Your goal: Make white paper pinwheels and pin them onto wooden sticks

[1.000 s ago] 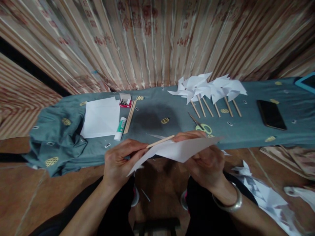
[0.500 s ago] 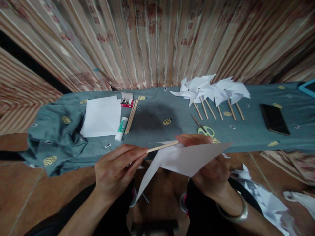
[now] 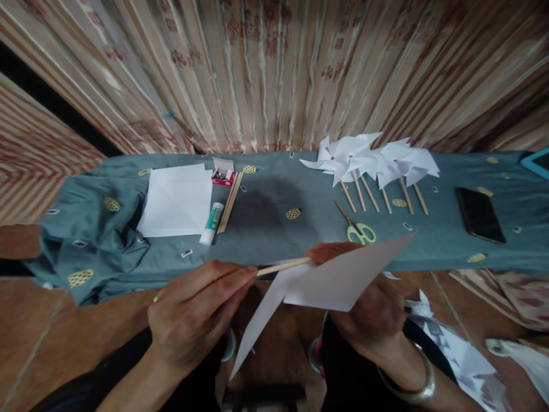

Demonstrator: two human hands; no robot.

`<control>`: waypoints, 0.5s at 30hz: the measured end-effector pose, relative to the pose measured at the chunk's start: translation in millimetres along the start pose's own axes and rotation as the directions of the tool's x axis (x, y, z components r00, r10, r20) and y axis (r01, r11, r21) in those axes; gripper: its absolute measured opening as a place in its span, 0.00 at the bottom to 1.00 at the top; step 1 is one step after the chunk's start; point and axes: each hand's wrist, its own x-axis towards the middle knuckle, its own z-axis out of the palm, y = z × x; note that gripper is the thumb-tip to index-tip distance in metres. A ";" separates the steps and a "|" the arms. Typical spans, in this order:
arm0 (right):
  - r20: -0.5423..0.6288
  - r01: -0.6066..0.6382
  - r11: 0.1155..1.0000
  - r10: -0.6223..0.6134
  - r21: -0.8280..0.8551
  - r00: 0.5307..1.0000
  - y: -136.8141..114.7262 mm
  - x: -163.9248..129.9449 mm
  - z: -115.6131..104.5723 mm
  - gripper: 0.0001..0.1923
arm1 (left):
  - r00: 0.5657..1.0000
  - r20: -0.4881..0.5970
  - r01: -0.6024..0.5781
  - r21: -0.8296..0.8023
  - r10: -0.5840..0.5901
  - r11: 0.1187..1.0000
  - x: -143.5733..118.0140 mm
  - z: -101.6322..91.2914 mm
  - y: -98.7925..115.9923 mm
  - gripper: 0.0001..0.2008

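My left hand (image 3: 193,312) pinches the near end of a thin wooden stick (image 3: 283,266) held level in front of me. My right hand (image 3: 369,306) grips a cut sheet of white paper (image 3: 334,277) against the stick's far end; one paper flap hangs down toward my knees. Both hands hover just off the near edge of the table, which is covered in a teal cloth (image 3: 266,220). Green-handled scissors (image 3: 358,229) lie on the cloth just beyond my right hand.
Several finished white paper pinwheels (image 3: 373,163) on sticks lie at the back right. A stack of white paper (image 3: 175,200), a glue stick (image 3: 212,223), spare sticks (image 3: 229,203) and a red pin box (image 3: 222,176) sit left. A black phone (image 3: 478,214) lies right; paper scraps (image 3: 463,349) litter the floor.
Both hands have drawn slightly toward me and lower in view. The paper has tilted, its right corner rising and its left flap drooping further down.
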 end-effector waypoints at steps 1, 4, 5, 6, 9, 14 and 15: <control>0.001 0.001 1.000 -0.001 0.000 1.000 -0.8 0.8 -0.4 0.16 | 1.000 0.000 -0.017 0.015 0.017 1.000 0.1 -0.4 0.2 0.06; 0.020 0.014 1.000 -0.014 -0.012 1.000 -2.8 2.7 -2.1 0.16 | 0.998 0.002 -0.059 0.047 0.059 0.997 0.2 -1.5 0.6 0.05; 0.030 0.018 1.000 -0.018 -0.017 0.999 -3.2 3.1 -2.7 0.16 | 0.998 0.002 -0.064 0.049 0.064 0.997 0.0 -1.8 0.7 0.05; 0.033 0.022 1.000 -0.021 -0.019 0.999 -3.5 3.4 -3.1 0.16 | 0.998 -0.003 -0.065 0.050 0.065 0.997 -0.1 -2.0 0.8 0.05; 0.033 0.011 1.000 -0.010 -0.019 0.999 -4.2 4.0 -3.7 0.15 | 0.996 -0.024 -0.081 0.071 0.083 0.994 -1.0 -2.5 1.3 0.05; 0.033 -0.006 1.000 0.006 -0.007 0.999 -5.5 6.2 -3.5 0.14 | 0.997 -0.017 -0.076 0.084 0.078 0.994 -8.6 -4.5 2.0 0.09; 0.031 -0.007 1.000 0.007 -0.004 1.000 -5.8 6.4 -3.6 0.14 | 0.998 -0.009 -0.064 0.068 0.064 0.996 -11.3 -5.3 2.0 0.11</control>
